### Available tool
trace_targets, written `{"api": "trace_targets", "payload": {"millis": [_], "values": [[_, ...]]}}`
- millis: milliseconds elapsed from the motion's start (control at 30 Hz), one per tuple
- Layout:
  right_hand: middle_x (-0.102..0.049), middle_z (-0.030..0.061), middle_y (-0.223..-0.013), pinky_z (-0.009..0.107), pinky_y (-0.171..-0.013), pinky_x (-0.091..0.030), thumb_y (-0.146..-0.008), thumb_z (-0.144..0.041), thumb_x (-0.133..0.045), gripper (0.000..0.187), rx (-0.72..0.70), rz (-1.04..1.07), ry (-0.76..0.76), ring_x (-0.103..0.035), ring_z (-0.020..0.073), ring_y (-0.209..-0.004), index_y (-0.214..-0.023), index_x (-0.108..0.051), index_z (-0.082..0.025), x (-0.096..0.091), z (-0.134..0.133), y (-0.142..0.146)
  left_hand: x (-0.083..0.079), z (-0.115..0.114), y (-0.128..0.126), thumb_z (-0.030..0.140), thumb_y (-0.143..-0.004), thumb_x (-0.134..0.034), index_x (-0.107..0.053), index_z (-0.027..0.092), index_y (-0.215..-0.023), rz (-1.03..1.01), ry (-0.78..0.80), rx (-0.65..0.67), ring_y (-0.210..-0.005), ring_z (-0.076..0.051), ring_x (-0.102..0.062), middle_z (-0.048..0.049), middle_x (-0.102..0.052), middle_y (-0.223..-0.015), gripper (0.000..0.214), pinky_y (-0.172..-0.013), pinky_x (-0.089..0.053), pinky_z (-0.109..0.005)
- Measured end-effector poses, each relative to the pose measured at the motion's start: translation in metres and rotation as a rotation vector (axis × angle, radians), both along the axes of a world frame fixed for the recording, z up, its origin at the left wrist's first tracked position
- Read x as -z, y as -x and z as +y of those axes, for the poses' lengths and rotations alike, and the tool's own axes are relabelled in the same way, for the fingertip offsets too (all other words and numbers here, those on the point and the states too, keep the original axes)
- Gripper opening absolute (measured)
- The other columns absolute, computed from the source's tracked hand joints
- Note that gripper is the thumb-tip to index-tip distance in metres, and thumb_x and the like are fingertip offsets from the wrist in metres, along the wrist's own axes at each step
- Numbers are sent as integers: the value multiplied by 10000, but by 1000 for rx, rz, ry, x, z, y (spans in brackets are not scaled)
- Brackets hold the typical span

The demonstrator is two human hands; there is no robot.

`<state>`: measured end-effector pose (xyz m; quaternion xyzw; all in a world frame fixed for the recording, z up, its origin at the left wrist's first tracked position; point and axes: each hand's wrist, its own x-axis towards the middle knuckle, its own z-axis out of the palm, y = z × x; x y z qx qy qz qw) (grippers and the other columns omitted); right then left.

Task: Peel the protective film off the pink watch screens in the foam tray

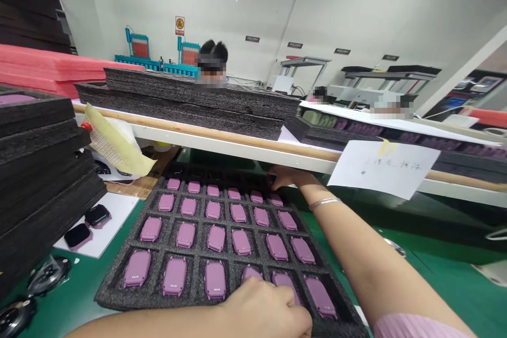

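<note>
A black foam tray [119,296] lies on the green table, its cells filled with several purple watch bodies [216,237]. My left hand [265,309] rests curled on the tray's near edge, knuckles over the front row; whether it holds anything is hidden. My right hand [283,176], with a silver bracelet on the wrist, reaches to the tray's far right corner under the shelf, fingers bent down at a cell there.
A white shelf [222,142] overhangs the tray and carries stacked black foam trays [190,97] and a paper note [382,168]. More foam stacks [39,169] stand at left. Two dark watches [87,224] lie on a white sheet. Other people sit behind the shelf.
</note>
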<state>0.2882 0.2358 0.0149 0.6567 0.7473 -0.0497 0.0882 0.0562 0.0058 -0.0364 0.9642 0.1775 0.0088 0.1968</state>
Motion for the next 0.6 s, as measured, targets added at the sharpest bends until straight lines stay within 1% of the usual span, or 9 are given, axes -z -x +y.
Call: {"api": "trace_targets", "payload": {"millis": [133, 233, 300, 333, 400, 467, 533, 567, 600], "values": [[-640, 92, -1238, 424, -876, -581, -969, -354, -626, 333, 34, 90, 0, -661, 223, -1043, -1240, -613, -163, 1, -11, 6, -4, -4, 5, 439, -905, -627, -676, 241, -953, -31, 30, -32, -780, -244, -686, -41, -677, -948, 210, -637, -543, -351], [-638, 92, -1245, 439, -899, -572, -969, -359, -624, 327, 33, 202, -145, -655, 231, -1065, -1231, -618, -162, -6, -31, 17, -8, -7, 10, 418, -915, -591, -659, 241, -941, -64, 51, -54, -801, -254, -673, -43, -657, -945, 191, -693, -549, -394], [-648, 91, -1241, 453, -923, -562, -961, -365, -635, 326, -1, 311, -268, -655, 239, -1081, -1214, -630, -159, -13, -55, 31, -10, -8, 12, 383, -891, -616, -655, 228, -901, -98, 115, -75, -817, -262, -661, -43, -640, -917, 160, -756, -543, -439], [-659, 90, -1236, 461, -944, -555, -943, -371, -658, 338, -31, 373, -331, -656, 249, -1096, -1206, -639, -160, -16, -71, 40, -12, -8, 12, 341, -856, -649, -652, 216, -857, -145, 214, -105, -830, -265, -653, -39, -629, -879, 125, -813, -529, -471], [-683, 108, -1251, 460, -1046, -506, -840, -356, -761, 434, -116, 502, -468, -637, 269, -1183, -1225, -654, -187, -22, -109, 59, -15, -5, 11, 280, -788, -689, -633, 194, -792, -289, 525, -216, -831, -258, -638, -28, -604, -796, 102, -906, -489, -515], [-692, 98, -1274, 432, -1104, -475, -755, -353, -802, 515, -206, 619, -585, -623, 279, -1235, -1229, -668, -203, -26, -153, 76, -20, -1, 9, 363, -832, -623, -615, 179, -848, -435, 844, -347, -768, -229, -629, -34, -599, -766, 185, -882, -507, -499], [-705, 81, -1275, 424, -1090, -498, -740, -343, -775, 521, -283, 709, -656, -643, 273, -1225, -1234, -669, -219, -29, -194, 87, -29, 4, 9, 531, -946, -377, -582, 153, -1006, -524, 1018, -435, -739, -209, -641, -83, -632, -838, 434, -807, -547, -444], [-724, 70, -1245, 413, -1077, -514, -727, -318, -770, 517, -322, 751, -683, -661, 265, -1203, -1225, -670, -224, -30, -212, 91, -36, 5, 11, 580, -972, -225, -555, 140, -1089, -563, 1067, -451, -769, -210, -659, -115, -648, -901, 563, -794, -557, -426], [-742, 64, -1210, 400, -1051, -537, -716, -286, -769, 510, -362, 803, -708, -685, 258, -1164, -1213, -672, -227, -30, -227, 93, -44, 5, 13, 614, -973, -131, -535, 129, -1152, -618, 1134, -456, -836, -220, -677, -144, -660, -969, 656, -820, -558, -422]]}}
